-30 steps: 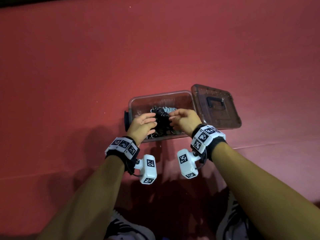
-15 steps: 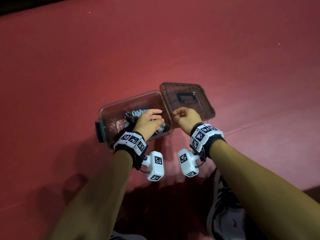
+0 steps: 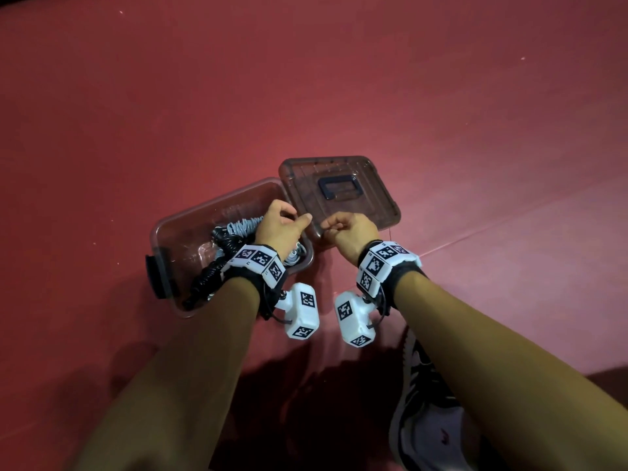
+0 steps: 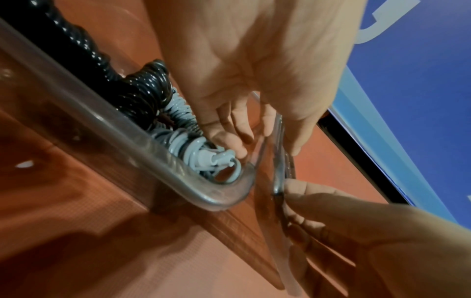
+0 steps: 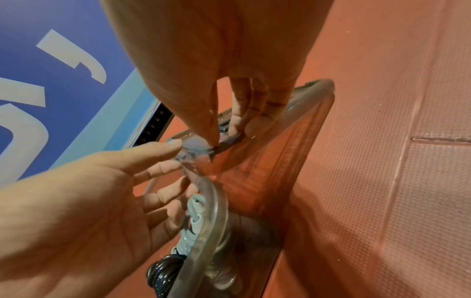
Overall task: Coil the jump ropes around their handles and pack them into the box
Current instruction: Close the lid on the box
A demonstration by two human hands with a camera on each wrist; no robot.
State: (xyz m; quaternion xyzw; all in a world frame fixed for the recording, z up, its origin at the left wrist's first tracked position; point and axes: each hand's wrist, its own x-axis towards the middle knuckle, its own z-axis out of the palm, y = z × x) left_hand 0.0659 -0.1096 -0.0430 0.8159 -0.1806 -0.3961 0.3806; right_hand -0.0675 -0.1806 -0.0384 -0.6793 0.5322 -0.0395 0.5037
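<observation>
A clear plastic box (image 3: pixel 170 229) stands on the red mat with its lid (image 3: pixel 343 188) swung open to the right. Inside lie a black coiled jump rope (image 3: pixel 209 271) and a pale blue coiled jump rope (image 3: pixel 243 226); in the left wrist view the black rope (image 4: pixel 142 88) lies against the blue rope (image 4: pixel 183 145). My left hand (image 3: pixel 295 215) straddles the box's right wall, fingers (image 4: pixel 229 139) inside by the blue rope, thumb outside against the lid's rim. My right hand (image 3: pixel 326 227) pinches the lid's near left corner (image 5: pixel 224 144) between thumb and fingertips.
A black latch (image 3: pixel 156 273) sticks out from the box's left end. My shoes (image 3: pixel 431 423) stand on the mat close below my right forearm. A blue banner (image 4: pixel 420 100) borders the mat far behind the box. Mat seams (image 3: pixel 475 232) run to the right.
Both hands have left the ropes in the box. The left hand has shifted to the box's right wall and the right hand has taken hold of the lid's corner. My head has turned right.
</observation>
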